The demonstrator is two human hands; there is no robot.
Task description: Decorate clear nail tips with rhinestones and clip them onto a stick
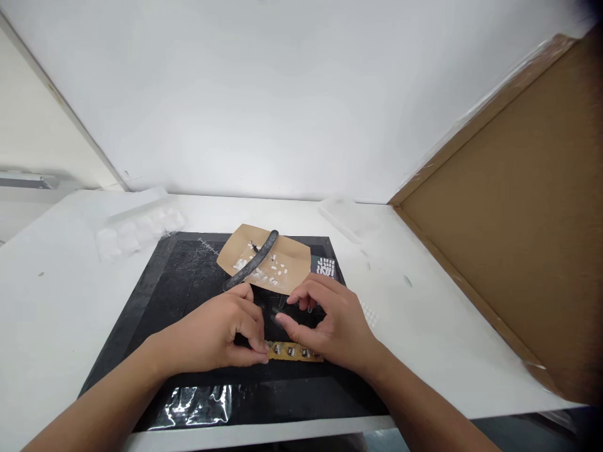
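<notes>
My left hand (226, 329) pinches the left end of a narrow yellow strip (296, 353) between thumb and fingers. Along the strip sits a row of several small dark, shiny pieces. My right hand (330, 320) hovers over the strip's right part, thumb and index finger apart. Clear, long nail-like tips show at its thumb and fingers; whether they are worn or held I cannot tell. Just behind both hands, a brown paper tray (294, 251) holds scattered small white bits (274, 280). A curved black nail file (252, 260) lies across it, dusted with white.
A black mat (183, 301) covers the middle of the white table (443, 351). A sheet of white tabs (325, 267) lies right of the tray. At back left rests clear packaging with white puffs (141, 226). A cardboard panel (518, 220) stands along the right side.
</notes>
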